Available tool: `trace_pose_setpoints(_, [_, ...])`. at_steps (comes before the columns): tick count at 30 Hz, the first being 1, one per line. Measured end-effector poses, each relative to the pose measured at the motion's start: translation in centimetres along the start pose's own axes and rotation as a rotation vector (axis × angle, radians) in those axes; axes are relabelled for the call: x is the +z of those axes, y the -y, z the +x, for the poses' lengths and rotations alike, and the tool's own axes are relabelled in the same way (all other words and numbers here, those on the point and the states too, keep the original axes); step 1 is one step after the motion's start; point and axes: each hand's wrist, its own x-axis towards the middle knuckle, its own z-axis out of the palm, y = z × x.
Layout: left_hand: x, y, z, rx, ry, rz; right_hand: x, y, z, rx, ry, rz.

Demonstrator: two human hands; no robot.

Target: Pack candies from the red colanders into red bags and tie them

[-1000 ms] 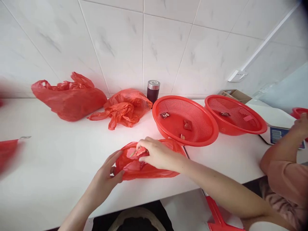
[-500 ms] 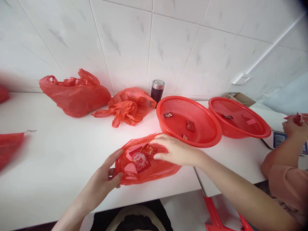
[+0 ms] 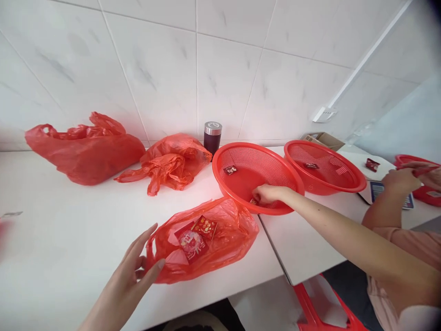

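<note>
An open red plastic bag [image 3: 237,239] lies on the table, its mouth facing up. Inside it are a red printed packet [image 3: 206,227] and a pink-and-red card-like packet [image 3: 193,243]. My left hand [image 3: 136,271] is at the bag's left edge, thumb and fingers apart, the thumb touching the plastic. My right hand [image 3: 268,194] reaches into the nearer red mesh basket [image 3: 223,184], fingers bent down and closed around a small packet [image 3: 254,201], which shows only partly at the fingertips. Another small dark red packet [image 3: 230,170] lies at the basket's left side.
A second red basket [image 3: 330,184] with a small packet [image 3: 312,166] stands to the right. Behind are a full red bag [image 3: 89,156], a crumpled red bag [image 3: 172,165] and a dark tumbler [image 3: 212,138]. At right, a co-worker's hands [image 3: 401,179] are by a scale [image 3: 377,188].
My right hand has moved from the bag into the nearer basket, over the packets there. My left hand has loosened at the bag's edge. The view has shifted to the right.
</note>
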Motion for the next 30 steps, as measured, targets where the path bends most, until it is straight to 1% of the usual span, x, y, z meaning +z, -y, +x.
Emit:
trace_pose_setpoints(2, [-0.1,0.3,0.3,-0.015,-0.015,0.021,-0.3,-0.1,0.2,-0.007,0.018,-0.001])
trace_pose_setpoints(6, [-0.4,1.1,0.8,-0.002,-0.025,0.007,-1.6,-1.2,0.8,0.024,-0.041,0.016])
trace_pose_setpoints(8, [-0.5,1.5,0.9,-0.017,-0.027,0.006,-1.6,-1.0,0.8,0.017,-0.041,0.029])
trace_pose_setpoints(10, [-0.5,1.9,1.1,-0.035,-0.037,0.005,-0.9,0.1,0.4,0.003,-0.037,0.035])
trace_pose_setpoints(12, [-0.5,2.2,1.3,-0.035,-0.036,-0.014,0.0,1.6,-0.1,-0.015,-0.058,0.032])
trace_pose_setpoints(14, [-0.4,2.4,1.4,-0.025,-0.026,-0.043,0.7,3.0,-0.4,-0.062,-0.066,0.023])
trace_pose_setpoints(16, [-0.3,2.3,1.5,-0.029,-0.020,-0.060,0.7,3.7,-0.2,-0.128,-0.029,0.014])
trace_pose_setpoints(18, [-0.2,2.2,1.5,-0.051,-0.019,-0.059,-0.3,3.8,0.8,-0.178,0.017,0.007])
trace_pose_setpoints(19, [-0.2,2.1,1.5,-0.060,-0.020,-0.052,-1.1,3.6,1.5,-0.188,0.015,0.004])
trace_pose_setpoints(21, [-0.3,1.8,1.3,-0.068,-0.030,-0.043,-2.9,3.2,3.2,-0.179,-0.059,-0.002])
trace_pose_setpoints(23, [-0.4,1.7,1.1,-0.074,-0.054,-0.063,-4.5,3.0,5.2,-0.141,-0.184,-0.002])
trace_pose_setpoints(25, [-0.6,1.8,0.9,-0.082,-0.076,-0.096,-5.6,3.0,7.0,-0.093,-0.272,0.009])
trace_pose_setpoints(26, [-0.6,1.9,0.8,-0.086,-0.080,-0.107,-5.8,3.2,7.9,-0.074,-0.286,0.018])
trace_pose_setpoints(28, [-0.8,2.4,0.7,-0.091,-0.080,-0.112,-6.0,3.5,9.2,-0.055,-0.261,0.037])
trace_pose_setpoints(30, [-0.8,2.7,0.5,-0.103,-0.086,-0.112,-6.0,3.7,9.9,-0.056,-0.193,0.061])
